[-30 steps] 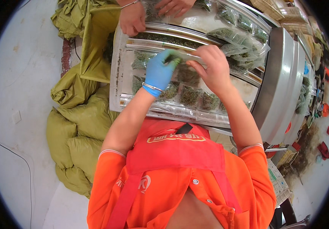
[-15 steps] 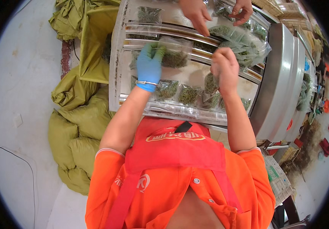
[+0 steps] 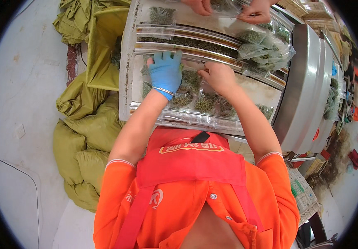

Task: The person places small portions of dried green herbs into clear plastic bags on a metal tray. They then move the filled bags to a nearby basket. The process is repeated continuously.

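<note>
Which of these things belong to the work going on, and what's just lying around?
In the job, it seems:
- gloved left hand
- bare right hand
- clear bags of green stuff
- railed worktop

Apparently just lying about:
- olive bundles
- dark cable
- red item, far right

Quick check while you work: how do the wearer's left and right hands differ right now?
The left hand wears a blue glove; the right hand is bare. The left hand's fingers extend, while the right hand's are curled. The left has a bracelet at its wrist; the right shows none. Both are over clear bags.
</note>
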Demonstrator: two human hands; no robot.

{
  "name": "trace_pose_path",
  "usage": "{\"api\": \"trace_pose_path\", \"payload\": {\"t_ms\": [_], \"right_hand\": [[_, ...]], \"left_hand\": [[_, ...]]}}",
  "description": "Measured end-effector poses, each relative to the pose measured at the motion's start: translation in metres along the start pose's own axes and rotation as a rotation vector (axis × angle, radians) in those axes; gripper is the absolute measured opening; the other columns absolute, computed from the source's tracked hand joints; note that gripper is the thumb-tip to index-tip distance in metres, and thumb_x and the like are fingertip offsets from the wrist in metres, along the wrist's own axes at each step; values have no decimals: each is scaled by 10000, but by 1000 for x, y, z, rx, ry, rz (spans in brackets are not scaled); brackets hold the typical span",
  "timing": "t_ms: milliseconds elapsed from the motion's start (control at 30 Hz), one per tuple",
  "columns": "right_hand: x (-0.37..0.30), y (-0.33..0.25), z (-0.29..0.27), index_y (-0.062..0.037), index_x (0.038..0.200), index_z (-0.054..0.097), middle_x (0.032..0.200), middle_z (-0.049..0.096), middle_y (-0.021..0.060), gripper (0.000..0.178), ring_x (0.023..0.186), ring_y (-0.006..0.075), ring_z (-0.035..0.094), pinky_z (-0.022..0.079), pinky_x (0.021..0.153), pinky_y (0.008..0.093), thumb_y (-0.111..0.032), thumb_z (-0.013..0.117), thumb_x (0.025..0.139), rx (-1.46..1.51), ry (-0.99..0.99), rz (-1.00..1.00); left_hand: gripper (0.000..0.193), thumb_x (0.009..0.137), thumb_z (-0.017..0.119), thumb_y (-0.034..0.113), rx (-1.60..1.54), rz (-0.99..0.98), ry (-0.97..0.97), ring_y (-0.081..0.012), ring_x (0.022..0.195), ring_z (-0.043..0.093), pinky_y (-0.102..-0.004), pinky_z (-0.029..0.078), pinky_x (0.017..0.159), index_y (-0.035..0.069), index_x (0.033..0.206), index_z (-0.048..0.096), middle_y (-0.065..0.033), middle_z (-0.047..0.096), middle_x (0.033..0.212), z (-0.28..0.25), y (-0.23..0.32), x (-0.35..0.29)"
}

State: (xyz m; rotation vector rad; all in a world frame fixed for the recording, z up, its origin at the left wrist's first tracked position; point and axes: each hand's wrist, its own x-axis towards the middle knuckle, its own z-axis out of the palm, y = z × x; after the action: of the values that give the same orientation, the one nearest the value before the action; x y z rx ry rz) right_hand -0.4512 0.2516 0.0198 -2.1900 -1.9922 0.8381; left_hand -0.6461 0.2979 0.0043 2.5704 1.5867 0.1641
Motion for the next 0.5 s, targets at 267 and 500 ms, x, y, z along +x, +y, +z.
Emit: {"api": "trace_pose_path", "payload": {"t_ms": [267, 500], "right_hand": [[0, 28, -3, -133, 1046, 593, 950, 604, 116, 254, 715, 374, 674, 553, 616, 479, -305, 696, 891, -190, 310, -13], [-17, 23, -8, -120, 1038, 633, 988, 615, 117, 227, 694, 383, 670, 556, 604, 481, -285, 688, 893, -154, 309, -53]], "left_hand": [[686, 797, 714, 473, -164, 496, -237, -371, 1317, 452, -536, 272, 1143, 175, 1398, 568, -151, 513, 1440, -18, -7, -24], [737, 739, 781, 324, -74, 325, -17, -375, 1321, 414, -562, 303, 1092, 288, 1434, 537, -114, 502, 1399, 3, -6, -11]]}}
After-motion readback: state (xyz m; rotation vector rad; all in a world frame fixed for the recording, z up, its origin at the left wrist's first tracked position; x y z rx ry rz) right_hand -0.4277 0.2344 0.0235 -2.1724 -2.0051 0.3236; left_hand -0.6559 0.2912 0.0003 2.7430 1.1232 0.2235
